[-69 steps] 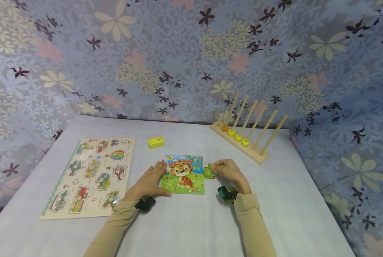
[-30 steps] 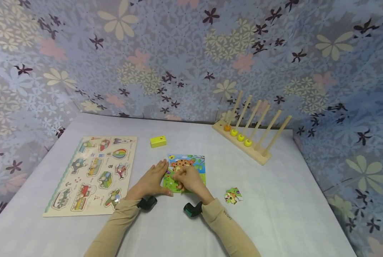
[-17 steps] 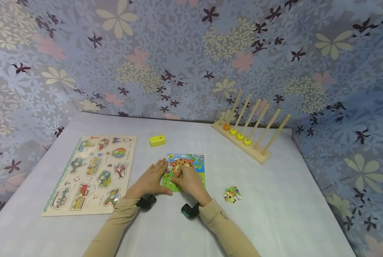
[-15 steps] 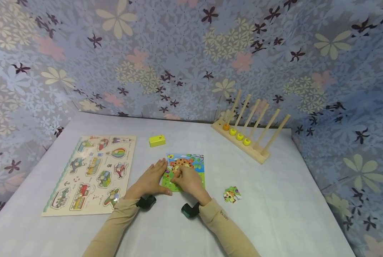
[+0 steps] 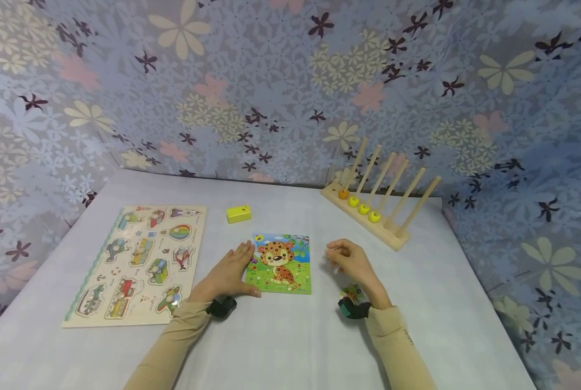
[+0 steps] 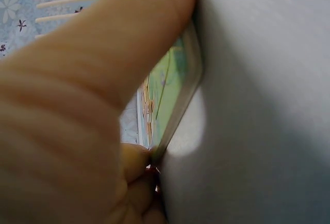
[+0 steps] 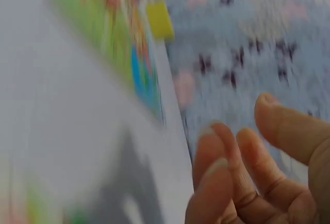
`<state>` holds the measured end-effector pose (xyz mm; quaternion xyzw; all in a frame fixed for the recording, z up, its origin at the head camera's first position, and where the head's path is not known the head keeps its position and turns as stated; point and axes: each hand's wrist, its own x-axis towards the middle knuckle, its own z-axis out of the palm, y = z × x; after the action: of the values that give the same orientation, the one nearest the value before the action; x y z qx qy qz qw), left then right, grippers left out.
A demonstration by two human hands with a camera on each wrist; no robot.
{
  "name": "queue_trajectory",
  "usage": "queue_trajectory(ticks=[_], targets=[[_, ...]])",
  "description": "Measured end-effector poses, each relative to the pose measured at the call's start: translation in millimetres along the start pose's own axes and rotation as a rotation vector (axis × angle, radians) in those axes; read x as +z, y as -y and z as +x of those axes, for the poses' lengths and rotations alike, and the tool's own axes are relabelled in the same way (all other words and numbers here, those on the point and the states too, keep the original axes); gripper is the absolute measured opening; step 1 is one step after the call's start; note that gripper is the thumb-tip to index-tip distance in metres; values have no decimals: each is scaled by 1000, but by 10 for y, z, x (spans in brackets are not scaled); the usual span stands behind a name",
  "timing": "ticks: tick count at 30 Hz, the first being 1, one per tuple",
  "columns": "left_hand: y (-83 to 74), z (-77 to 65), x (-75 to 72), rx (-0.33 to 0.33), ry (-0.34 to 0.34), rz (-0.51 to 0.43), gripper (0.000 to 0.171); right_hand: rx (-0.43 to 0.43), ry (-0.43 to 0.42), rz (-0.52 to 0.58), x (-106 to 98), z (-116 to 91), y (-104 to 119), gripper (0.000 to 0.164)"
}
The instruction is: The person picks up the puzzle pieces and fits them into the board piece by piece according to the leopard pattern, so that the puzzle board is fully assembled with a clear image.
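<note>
A square jigsaw puzzle (image 5: pixel 290 273) with a leopard cub picture lies flat in the head view. My left hand (image 5: pixel 227 273) rests against its left side, fingers straight along the edge and thumb near the lower left corner. In the left wrist view the thumb (image 6: pixel 118 33) crosses over the puzzle board's edge (image 6: pixel 178 100). My right hand (image 5: pixel 351 262) hovers right of the puzzle, fingers loosely bent; the right wrist view shows nothing between the fingertips. Below that hand a small group of puzzle pieces (image 5: pixel 352 292) lies on the table, partly hidden by the wrist camera.
At the left lies a wooden peg board (image 5: pixel 144 265) with vehicle pictures. Behind the puzzle stands a yellow block (image 5: pixel 239 214). Toward the back right is a wooden rack (image 5: pixel 388 234) of upright rods, with orange and yellow beads on some. A floral cloth hangs behind the table (image 5: pixel 271 346).
My right hand carried a green puzzle piece onto the puzzle and pressed there. It has since let go and moved back to the right, uncovering the leopard picture. The left hand has stayed put.
</note>
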<state>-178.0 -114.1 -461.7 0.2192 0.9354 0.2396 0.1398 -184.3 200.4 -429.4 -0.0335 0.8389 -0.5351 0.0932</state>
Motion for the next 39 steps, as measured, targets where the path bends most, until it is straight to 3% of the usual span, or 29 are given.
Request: queue_trajectory(ticks=[3, 7, 11, 14, 18, 22, 27, 32, 39], targets=[[10, -2, -5, -2, -4, -4, 116, 17, -1, -26, -265, -96, -233, 41], [26, -6, -1, -6, -8, -5, 116, -12, 86, -72, -493, -278, -465, 51], [27, -13, -12, -12, -7, -3, 116, -117, 220, -178, -550, -435, -608, 63], [26, -16, -21, -18, -8, -4, 116, -166, 239, -280, -504, -465, -632, 64], [28, -15, -25, -20, -8, -6, 116, -158, 201, -356, -438, -355, -587, 53], [34, -15, -25, -16, -9, -5, 116, -99, 153, -371, -380, -88, -523, 41], [25, -12, -1, -22, -18, -13, 115, 17, 33, -390, -282, 286, -460, 26], [-11, -17, 54, -4, 12, -14, 116, 86, -75, -381, -143, 408, -413, 24], [-8, -1, 30, 2, -15, 9, 115, -62, -112, -409, 139, 421, -158, 29]])
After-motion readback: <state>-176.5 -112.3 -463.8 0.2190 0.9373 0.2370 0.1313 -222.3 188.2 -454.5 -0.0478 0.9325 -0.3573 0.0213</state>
